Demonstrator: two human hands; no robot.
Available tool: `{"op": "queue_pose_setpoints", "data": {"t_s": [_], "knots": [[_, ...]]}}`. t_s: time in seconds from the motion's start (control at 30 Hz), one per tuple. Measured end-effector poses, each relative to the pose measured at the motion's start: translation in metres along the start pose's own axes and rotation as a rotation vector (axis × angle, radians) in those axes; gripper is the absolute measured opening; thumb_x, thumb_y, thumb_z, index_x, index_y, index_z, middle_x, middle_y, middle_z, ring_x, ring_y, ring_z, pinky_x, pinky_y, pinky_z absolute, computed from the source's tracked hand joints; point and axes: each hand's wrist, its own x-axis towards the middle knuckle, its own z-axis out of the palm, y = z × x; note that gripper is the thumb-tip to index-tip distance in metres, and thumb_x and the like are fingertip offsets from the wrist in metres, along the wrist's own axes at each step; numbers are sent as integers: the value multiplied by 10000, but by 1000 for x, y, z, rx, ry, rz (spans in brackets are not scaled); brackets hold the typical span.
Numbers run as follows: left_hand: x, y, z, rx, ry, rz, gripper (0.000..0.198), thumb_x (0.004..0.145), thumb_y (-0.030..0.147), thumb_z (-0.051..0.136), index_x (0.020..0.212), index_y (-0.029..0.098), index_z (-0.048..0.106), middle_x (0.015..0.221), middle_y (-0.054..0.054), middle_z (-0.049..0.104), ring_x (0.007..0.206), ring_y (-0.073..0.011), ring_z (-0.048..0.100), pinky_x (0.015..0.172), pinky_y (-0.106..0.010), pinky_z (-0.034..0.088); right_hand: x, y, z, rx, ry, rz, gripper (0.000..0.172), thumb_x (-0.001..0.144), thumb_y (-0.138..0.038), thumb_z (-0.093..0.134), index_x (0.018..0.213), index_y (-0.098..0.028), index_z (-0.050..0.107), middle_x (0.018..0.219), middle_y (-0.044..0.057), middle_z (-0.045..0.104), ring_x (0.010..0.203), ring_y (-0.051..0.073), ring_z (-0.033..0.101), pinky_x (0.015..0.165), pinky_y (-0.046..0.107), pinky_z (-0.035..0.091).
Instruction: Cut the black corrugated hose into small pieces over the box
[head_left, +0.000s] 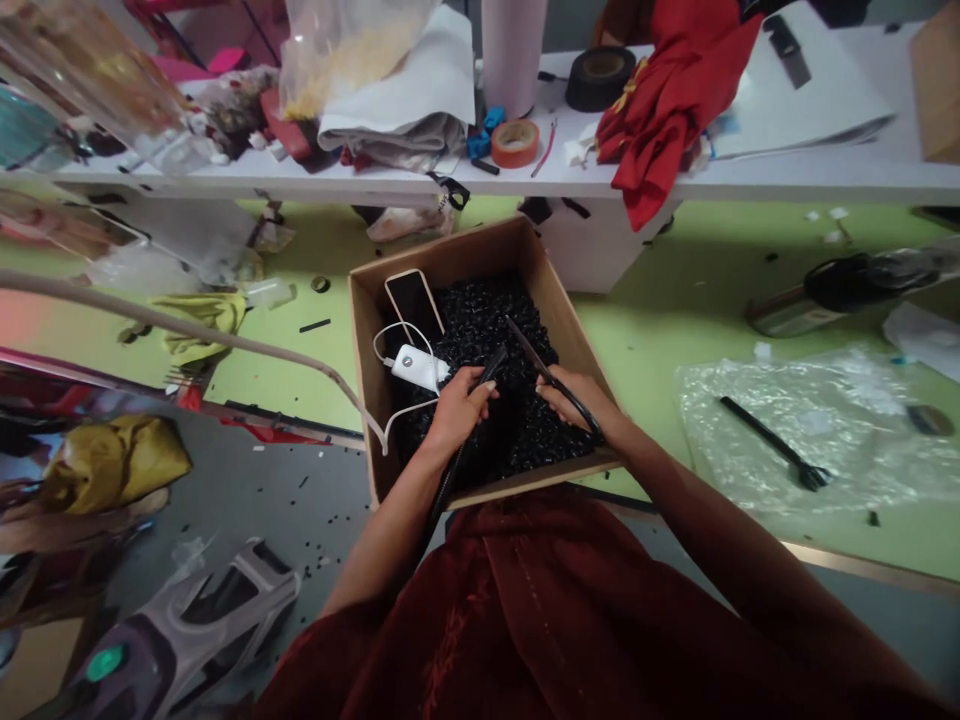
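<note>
My left hand (pixel 459 408) is closed around a long black tube or strip (pixel 448 485) that trails down along my forearm toward my lap. Its front end sticks out past my fingers. In my right hand (pixel 576 395) is a pair of scissors (pixel 528 346), blades pointing forward and left, close to the tube's end. Whether the blades touch the tube I cannot tell. Both hands are over a cardboard box (pixel 577 330) holding a heap of small black cut pieces (pixel 491 305). A phone (pixel 415 303) and a white charger or power bank (pixel 417 367) with a cable lie at the box's left side.
Behind the box runs a white shelf (pixel 555 180) with orange tape (pixel 515 143), black tape (pixel 600 78) and a red cloth (pixel 675 100). On the green table, a flask (pixel 795 300) and a plastic sheet (pixel 750 460) are at right. A pale cable (pixel 225 337) crosses from the left.
</note>
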Motion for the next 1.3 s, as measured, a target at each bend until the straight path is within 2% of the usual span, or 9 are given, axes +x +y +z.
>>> {"op": "queue_pose_setpoints", "data": {"t_s": [0.1, 0.23, 0.43, 0.63, 0.73, 0.83, 1.0, 1.17, 1.3], "knots": [[2, 2, 0, -145, -51, -31, 132, 838, 219, 533, 930, 127, 555, 708, 6, 612, 423, -41, 450, 389, -179, 332, -1, -1, -2, -86, 30, -38, 134, 863, -323, 469, 912, -225, 546, 588, -20, 578, 460, 120, 540, 504, 222, 416], [4, 2, -2, -314, -83, -73, 218, 810, 285, 611, 944, 117, 578, 723, -7, 607, 426, -44, 458, 380, -183, 312, -1, 0, -2, -136, 44, -97, 182, 877, -376, 483, 956, -228, 553, 631, -3, 626, 488, 143, 578, 540, 241, 434], [5, -3, -8, -471, -113, -113, 310, 750, 332, 689, 919, 87, 602, 663, 11, 539, 446, -38, 440, 383, -168, 291, -4, 3, 0, -226, -24, -135, 266, 910, -435, 444, 1042, -222, 532, 745, 37, 688, 573, 174, 641, 611, 262, 466], [6, -4, -6, -536, -147, -115, 376, 727, 337, 725, 975, 89, 590, 663, 1, 554, 444, -41, 424, 376, -165, 274, -6, -3, 0, -363, -1, -119, 326, 908, -421, 451, 1143, -204, 515, 961, 111, 711, 873, 277, 682, 722, 320, 481], [6, 1, -8, -573, -160, -135, 404, 734, 313, 721, 1033, 89, 565, 667, -3, 563, 436, -43, 419, 367, -161, 261, -3, -2, 0, -335, 26, -152, 367, 886, -421, 490, 1174, -195, 492, 1002, 116, 701, 933, 289, 669, 759, 341, 487], [6, 10, -14, -620, -201, -155, 339, 759, 296, 698, 996, 104, 550, 683, -9, 569, 443, -42, 426, 372, -154, 270, 0, 1, 2, -269, 62, -200, 425, 858, -435, 528, 1198, -187, 466, 1023, 120, 686, 956, 287, 656, 789, 370, 493], [14, 22, -20, -629, -275, -174, 250, 786, 262, 668, 944, 119, 538, 695, -14, 565, 461, -48, 451, 391, -151, 306, 3, 6, 4, -112, 74, -258, 461, 843, -459, 544, 1206, -199, 434, 1022, 99, 662, 866, 232, 658, 786, 373, 510], [28, 13, -24, -675, -322, -156, 240, 783, 259, 667, 920, 131, 518, 658, 17, 510, 422, -21, 375, 375, -127, 242, 2, 9, 5, -84, 89, -255, 503, 829, -473, 561, 1221, -193, 418, 1045, 112, 645, 871, 229, 652, 802, 391, 513], [30, 6, -30, -696, -292, -120, 254, 771, 275, 678, 909, 149, 506, 652, 33, 487, 418, -16, 357, 376, -125, 220, 1, 4, 6, -149, 72, -210, 533, 819, -470, 574, 1247, -193, 419, 1069, 117, 646, 928, 257, 644, 828, 414, 501]]}}
